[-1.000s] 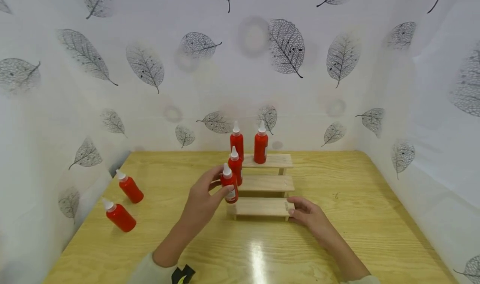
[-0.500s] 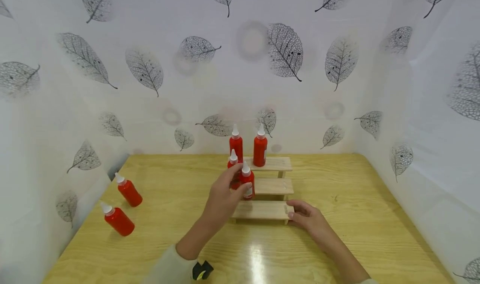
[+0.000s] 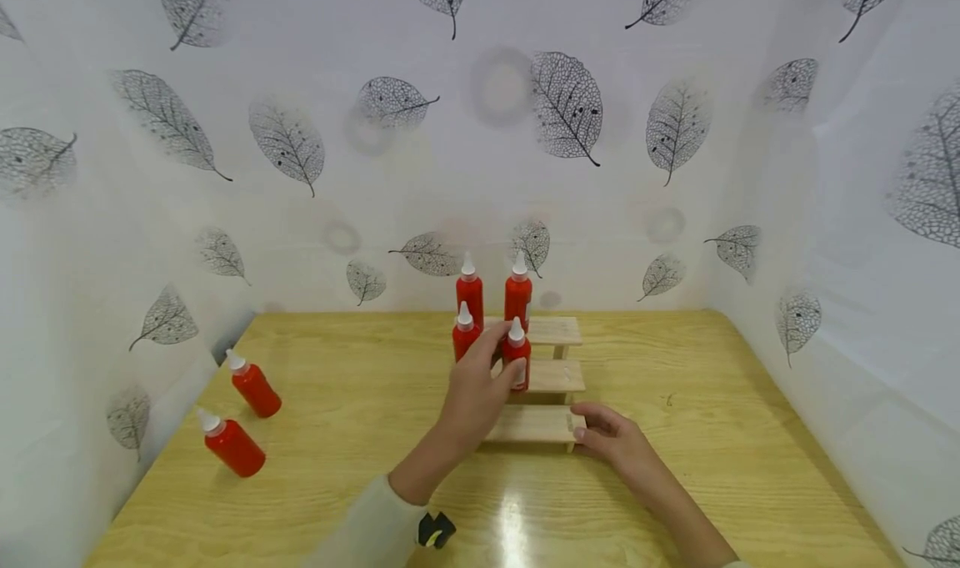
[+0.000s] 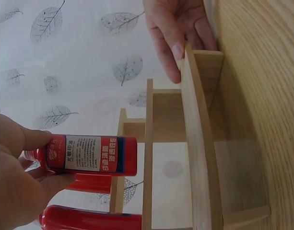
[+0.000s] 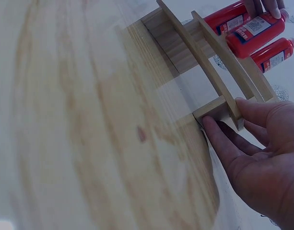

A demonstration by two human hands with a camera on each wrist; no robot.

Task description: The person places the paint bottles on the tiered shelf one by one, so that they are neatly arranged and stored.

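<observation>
My left hand (image 3: 474, 393) grips a red squeeze bottle (image 3: 516, 359) with a white pointed cap, upright over the middle step of a wooden three-step stand (image 3: 534, 424). A small gap shows between the bottle's base and that step in the left wrist view, where its printed label (image 4: 84, 153) faces the camera. My right hand (image 3: 621, 441) pinches the right end of the lowest step, its thumb (image 5: 254, 111) on the board. Another red bottle (image 3: 463, 341) stands on the middle step, partly hidden by my left hand. Two more bottles, a left one (image 3: 469, 293) and a right one (image 3: 517, 294), stand on the top step.
Two red bottles, one farther back (image 3: 257, 390) and one nearer (image 3: 236, 449), are at the left on the wooden table (image 3: 360, 359). A white leaf-patterned sheet (image 3: 450, 168) encloses the back and sides.
My left hand has carried its bottle rightward from the stand's left edge, past the bottle on the middle step. My right hand keeps hold of the lowest step. The view has tilted slightly.
</observation>
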